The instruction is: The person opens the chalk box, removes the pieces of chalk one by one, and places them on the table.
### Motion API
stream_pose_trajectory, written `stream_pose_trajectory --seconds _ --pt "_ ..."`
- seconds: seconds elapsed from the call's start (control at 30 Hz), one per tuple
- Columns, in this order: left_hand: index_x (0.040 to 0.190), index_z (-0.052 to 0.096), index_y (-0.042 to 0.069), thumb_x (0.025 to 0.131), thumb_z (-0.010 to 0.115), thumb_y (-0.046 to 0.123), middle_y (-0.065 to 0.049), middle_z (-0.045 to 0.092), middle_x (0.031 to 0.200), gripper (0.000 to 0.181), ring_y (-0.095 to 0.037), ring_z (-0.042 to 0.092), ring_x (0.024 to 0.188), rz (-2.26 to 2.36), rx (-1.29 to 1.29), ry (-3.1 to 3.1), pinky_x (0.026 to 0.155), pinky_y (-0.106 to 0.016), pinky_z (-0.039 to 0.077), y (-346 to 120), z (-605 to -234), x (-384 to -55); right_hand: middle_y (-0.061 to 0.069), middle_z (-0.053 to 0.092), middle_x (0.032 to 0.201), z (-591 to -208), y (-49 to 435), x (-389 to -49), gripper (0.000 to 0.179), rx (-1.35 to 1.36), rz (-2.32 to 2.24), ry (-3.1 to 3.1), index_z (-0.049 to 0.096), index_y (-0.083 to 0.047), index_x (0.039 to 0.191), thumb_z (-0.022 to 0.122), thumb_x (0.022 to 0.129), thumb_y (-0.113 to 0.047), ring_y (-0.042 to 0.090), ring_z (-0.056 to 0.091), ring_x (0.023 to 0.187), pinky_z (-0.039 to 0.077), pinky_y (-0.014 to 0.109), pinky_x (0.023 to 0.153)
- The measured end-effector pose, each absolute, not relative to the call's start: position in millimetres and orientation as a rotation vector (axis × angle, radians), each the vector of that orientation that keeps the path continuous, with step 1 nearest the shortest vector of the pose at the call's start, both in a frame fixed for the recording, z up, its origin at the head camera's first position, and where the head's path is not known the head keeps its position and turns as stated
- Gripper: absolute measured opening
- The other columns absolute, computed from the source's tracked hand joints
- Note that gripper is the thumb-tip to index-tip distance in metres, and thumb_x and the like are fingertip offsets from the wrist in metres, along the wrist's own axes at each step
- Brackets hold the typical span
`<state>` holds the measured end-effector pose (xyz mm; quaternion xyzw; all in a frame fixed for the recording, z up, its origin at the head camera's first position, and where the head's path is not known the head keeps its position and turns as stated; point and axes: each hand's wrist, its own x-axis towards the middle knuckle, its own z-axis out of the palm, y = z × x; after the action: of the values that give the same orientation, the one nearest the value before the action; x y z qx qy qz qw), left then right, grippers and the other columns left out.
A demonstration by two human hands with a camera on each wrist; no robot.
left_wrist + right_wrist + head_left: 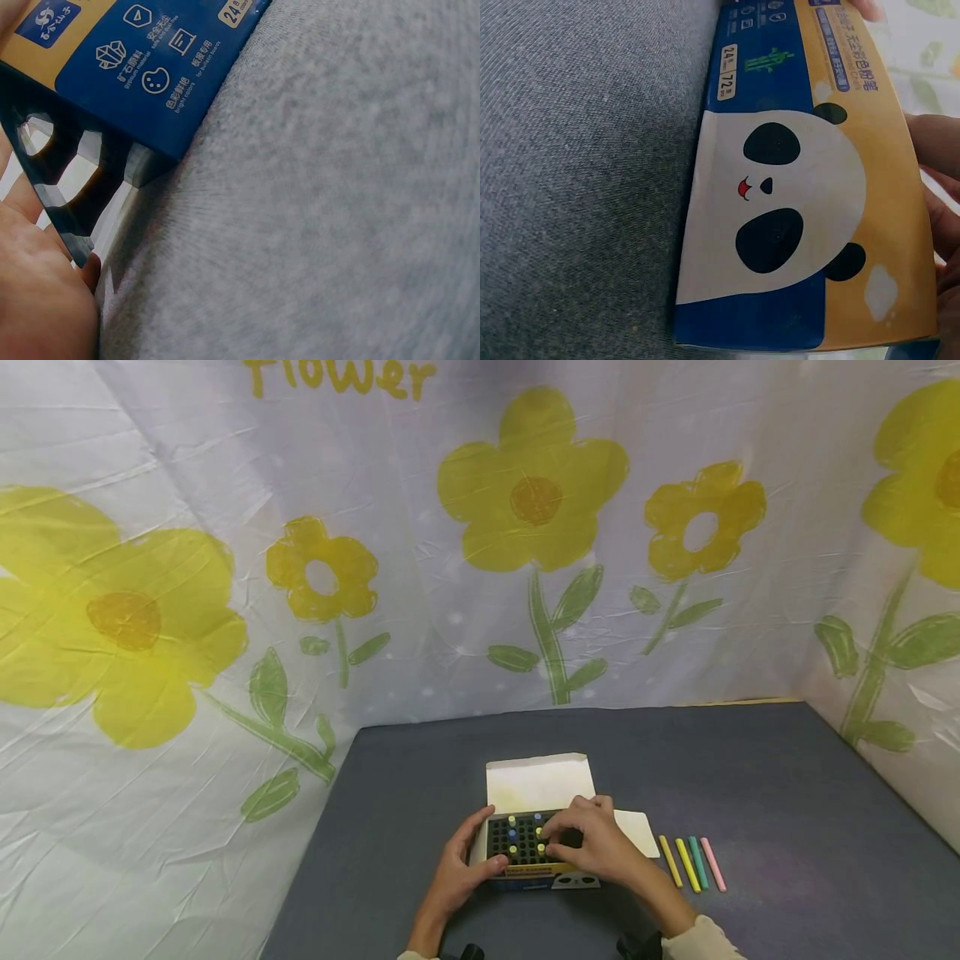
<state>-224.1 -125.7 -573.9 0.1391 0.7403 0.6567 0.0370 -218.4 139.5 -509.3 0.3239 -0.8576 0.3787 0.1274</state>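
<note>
My left hand (461, 864) grips the left end of a chalk box (536, 870), thumb along the front edge and fingers at the side. Its side is blue and orange with a panda face (780, 195). A black holder full of round holes fills the open top, and several chalk sticks stand in it, among them a blue chalk (512, 833) and a yellow chalk (513, 850). My right hand (592, 839) bends over the right part of the holder, thumb and fingertips right at the yellow-topped chalks. I cannot tell whether it pinches one.
The box's white lid (538, 782) stands open at the back, with a white side flap (637, 833) folded out right. Beside it lie two yellow chalks (687, 865), a green chalk (698, 862) and a pink chalk (713, 864) on the grey table (787, 793). A flower-printed curtain hangs behind.
</note>
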Motion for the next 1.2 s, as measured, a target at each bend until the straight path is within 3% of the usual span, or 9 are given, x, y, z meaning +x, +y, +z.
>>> stream_pose_trajectory --seconds 0.27,0.57,0.8,0.97,1.2 --pt "0.150 0.050 0.030 0.087 0.081 0.015 -0.002 0.045 0.159 0.071 -0.016 0.044 0.142 2.006 0.414 2.288 0.103 -0.026 0.045 -124.8 -571.0 -221.8 -0.013 0.074 0.091 -503.8 136.4 -217.5 0.016 0.976 1.045 -2.566 0.081 -0.024 0.095 0.085 0.081 -0.017 0.006 0.052 0.083 0.017 0.044 0.084" --pt "0.150 0.050 0.028 0.088 0.080 0.012 -0.007 0.040 0.162 0.071 -0.032 0.032 0.151 2.048 0.430 2.227 0.095 -0.027 0.053 -125.6 -572.2 -223.1 -0.013 0.075 0.093 -502.7 133.9 -217.1 0.016 0.956 1.052 -2.585 0.081 -0.023 0.097 0.084 0.083 -0.017 0.004 0.052 0.085 0.016 0.042 0.084" --pt "0.149 0.051 0.031 0.087 0.081 0.015 -0.004 0.046 0.158 0.071 -0.029 0.042 0.144 2.002 0.420 2.282 0.102 -0.030 0.046 -125.7 -573.4 -224.8 -0.012 0.074 0.094 -504.6 135.1 -215.9 0.016 0.977 1.144 -2.522 0.079 -0.020 0.099 0.083 0.084 -0.016 0.006 0.050 0.082 0.014 0.040 0.082" --pt "0.149 0.051 0.031 0.088 0.080 0.016 -0.004 0.045 0.159 0.070 -0.030 0.040 0.145 1.987 0.418 2.300 0.105 -0.037 0.044 -126.4 -573.4 -224.4 -0.014 0.072 0.089 -505.3 135.0 -215.4 0.015 1.002 1.212 -2.478 0.076 -0.019 0.101 0.080 0.087 -0.015 0.009 0.049 0.079 0.016 0.041 0.081" --pt "0.150 0.050 0.029 0.088 0.080 0.015 -0.006 0.046 0.158 0.070 -0.028 0.046 0.138 2.011 0.428 2.268 0.098 -0.028 0.048 -126.7 -574.5 -224.5 -0.016 0.069 0.086 -504.7 132.8 -214.9 0.018 0.959 1.218 -2.408 0.075 -0.018 0.104 0.079 0.088 -0.012 0.006 0.053 0.080 0.019 0.037 0.087"
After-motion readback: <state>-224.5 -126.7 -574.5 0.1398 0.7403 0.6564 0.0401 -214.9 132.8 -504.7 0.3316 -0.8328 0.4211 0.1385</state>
